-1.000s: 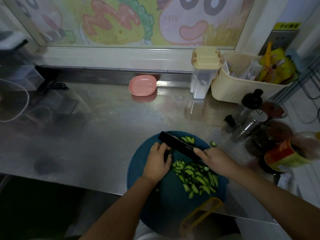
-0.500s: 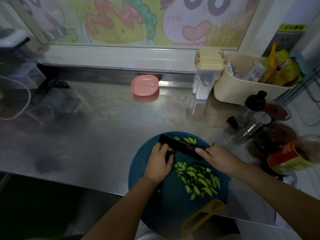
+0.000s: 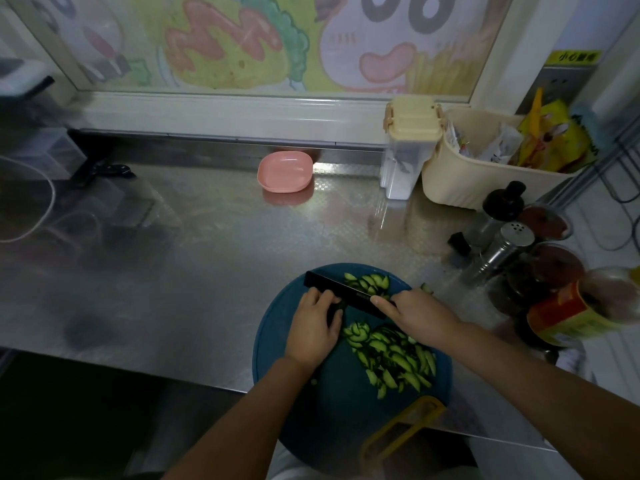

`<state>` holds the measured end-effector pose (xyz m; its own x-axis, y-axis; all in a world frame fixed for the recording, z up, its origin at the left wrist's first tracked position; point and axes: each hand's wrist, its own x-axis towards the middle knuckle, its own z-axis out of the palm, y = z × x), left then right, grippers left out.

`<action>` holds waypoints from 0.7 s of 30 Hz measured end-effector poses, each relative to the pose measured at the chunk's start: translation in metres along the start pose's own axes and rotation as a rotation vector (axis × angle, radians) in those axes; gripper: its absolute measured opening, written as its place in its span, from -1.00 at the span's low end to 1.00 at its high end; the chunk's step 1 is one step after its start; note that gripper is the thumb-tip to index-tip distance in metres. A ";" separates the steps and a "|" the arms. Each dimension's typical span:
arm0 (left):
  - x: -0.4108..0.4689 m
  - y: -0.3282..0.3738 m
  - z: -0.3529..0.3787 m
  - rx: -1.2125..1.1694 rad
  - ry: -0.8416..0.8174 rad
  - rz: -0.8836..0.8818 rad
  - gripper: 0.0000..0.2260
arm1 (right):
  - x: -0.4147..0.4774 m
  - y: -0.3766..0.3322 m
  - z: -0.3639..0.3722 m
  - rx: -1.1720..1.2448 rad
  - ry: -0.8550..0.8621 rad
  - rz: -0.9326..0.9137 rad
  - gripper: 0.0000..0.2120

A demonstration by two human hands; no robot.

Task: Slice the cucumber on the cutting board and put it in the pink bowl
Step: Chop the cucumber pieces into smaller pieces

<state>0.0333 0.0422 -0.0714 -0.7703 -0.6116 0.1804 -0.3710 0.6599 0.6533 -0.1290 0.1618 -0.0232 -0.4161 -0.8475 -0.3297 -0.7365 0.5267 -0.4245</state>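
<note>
A dark green stub of cucumber (image 3: 337, 306), the part we can see no more than a short end, lies on the far half of a round, matte blue cutting board (image 3: 329, 410), tucked under the curled fingers of the left hand (image 3: 313, 330), which pins it down from above. Just to its right the black blade of a knife (image 3: 339, 289) stands across the board, its edge down beside those fingertips. The right hand (image 3: 422, 313) is closed around the handle, its forefinger laid straight along the spine. We count two heaps of slices (image 3: 391, 355): a loose fan of thin half-moons, pale at the flesh and dark at the rind, near the right wrist, and a smaller cluster beyond the blade at the board's far rim. One stray piece (image 3: 427, 288) sits off the board on the brushed, faintly patterned steel surface (image 3: 207, 254). A yellow loop handle (image 3: 401, 431) sits at the board's near edge. The pink bowl (image 3: 284, 171), shallow, smooth, with rounded corners, rests well apart from both hands at the back of the surface, nothing visible inside it. To the right stand a clear container with a cream clip lid (image 3: 410, 147), a cream plastic basket (image 3: 478, 181) of packets, and a steel shaker (image 3: 502, 247) among jars.
</note>
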 end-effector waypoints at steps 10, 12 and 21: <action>-0.006 -0.003 -0.005 0.021 -0.022 -0.012 -0.75 | -0.013 0.016 0.001 0.064 0.049 0.033 -0.44; -0.003 0.000 -0.006 -0.001 -0.043 -0.004 -0.76 | -0.013 0.016 0.001 0.065 0.048 0.028 -0.44; 0.004 0.008 0.002 -0.040 -0.069 -0.027 -0.79 | -0.017 0.013 0.002 0.122 0.049 0.037 -0.42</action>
<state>0.0264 0.0459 -0.0668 -0.7947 -0.5965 0.1126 -0.3717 0.6249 0.6865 -0.1310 0.1830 -0.0247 -0.4695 -0.8279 -0.3069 -0.6512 0.5594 -0.5128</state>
